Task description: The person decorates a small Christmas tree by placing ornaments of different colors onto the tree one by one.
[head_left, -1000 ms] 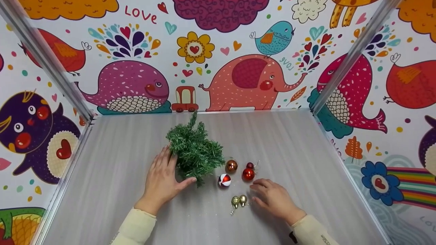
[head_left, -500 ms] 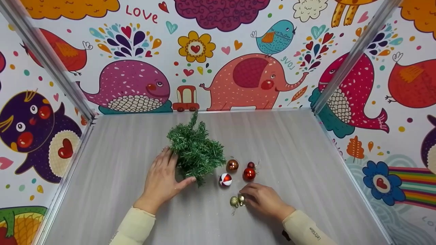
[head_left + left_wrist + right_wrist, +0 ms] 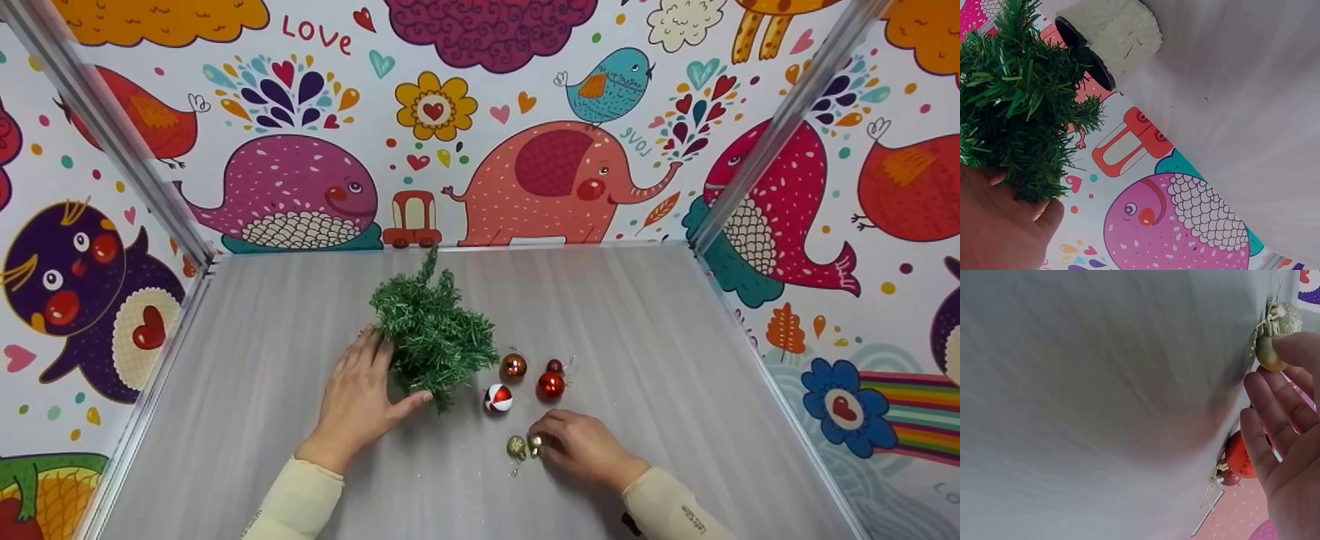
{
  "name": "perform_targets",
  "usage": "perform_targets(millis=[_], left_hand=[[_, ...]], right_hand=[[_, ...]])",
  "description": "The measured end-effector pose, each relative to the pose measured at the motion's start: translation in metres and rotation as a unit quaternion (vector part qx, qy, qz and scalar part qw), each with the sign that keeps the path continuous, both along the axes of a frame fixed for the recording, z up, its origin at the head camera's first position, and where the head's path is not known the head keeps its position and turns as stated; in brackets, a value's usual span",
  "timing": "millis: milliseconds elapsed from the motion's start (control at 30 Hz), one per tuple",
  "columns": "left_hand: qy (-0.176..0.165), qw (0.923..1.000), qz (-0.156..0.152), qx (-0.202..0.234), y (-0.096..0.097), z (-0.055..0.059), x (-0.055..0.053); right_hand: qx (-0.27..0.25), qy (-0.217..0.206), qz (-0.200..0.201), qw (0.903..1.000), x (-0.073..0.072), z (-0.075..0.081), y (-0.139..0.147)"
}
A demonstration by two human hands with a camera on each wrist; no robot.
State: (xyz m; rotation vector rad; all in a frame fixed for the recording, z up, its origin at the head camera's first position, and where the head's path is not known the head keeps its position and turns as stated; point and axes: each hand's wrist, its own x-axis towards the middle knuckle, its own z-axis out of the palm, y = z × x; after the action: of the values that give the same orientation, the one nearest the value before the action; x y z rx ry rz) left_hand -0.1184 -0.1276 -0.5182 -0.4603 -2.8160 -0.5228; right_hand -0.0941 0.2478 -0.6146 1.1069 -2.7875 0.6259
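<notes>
A small artificial Christmas tree (image 3: 435, 330) with green tinsel branches stands mid-table. My left hand (image 3: 356, 397) holds its left side, fingers along the back and thumb across the front; in the left wrist view some fingertips are hidden in the foliage. The tree's pale wrapped base (image 3: 1123, 42) shows there too. My right hand (image 3: 589, 448) pinches a small smooth gold bauble (image 3: 1270, 354) between thumb and fingers, low at the tabletop. Right beside it lies a glittery gold bauble (image 3: 516, 447) with a string loop.
Beyond the right hand lie a shiny red bauble (image 3: 550, 385), a smaller dark red bauble (image 3: 554, 365), a copper bauble (image 3: 514, 366) and a red-and-white bauble (image 3: 498, 399). Cartoon-printed walls (image 3: 420, 45) with metal posts (image 3: 780, 135) bound the table (image 3: 622, 300).
My right hand has moved left from beside the red bauble to the gold pair and taken hold of the smooth one. The left hand stays at the tree.
</notes>
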Motion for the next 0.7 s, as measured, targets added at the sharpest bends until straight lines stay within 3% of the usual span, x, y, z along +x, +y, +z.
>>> perform_targets(millis=[400, 700], left_hand=[[0.001, 1.0, 0.002, -0.003, 0.0, -0.001, 0.001], [0.003, 0.9999, 0.001, -0.012, 0.0, 0.0, -0.001]], right_hand=[[-0.019, 0.008, -0.052, 0.9984, -0.003, 0.016, 0.008], [-0.082, 0.025, -0.07, 0.9938, -0.006, 0.034, -0.001]])
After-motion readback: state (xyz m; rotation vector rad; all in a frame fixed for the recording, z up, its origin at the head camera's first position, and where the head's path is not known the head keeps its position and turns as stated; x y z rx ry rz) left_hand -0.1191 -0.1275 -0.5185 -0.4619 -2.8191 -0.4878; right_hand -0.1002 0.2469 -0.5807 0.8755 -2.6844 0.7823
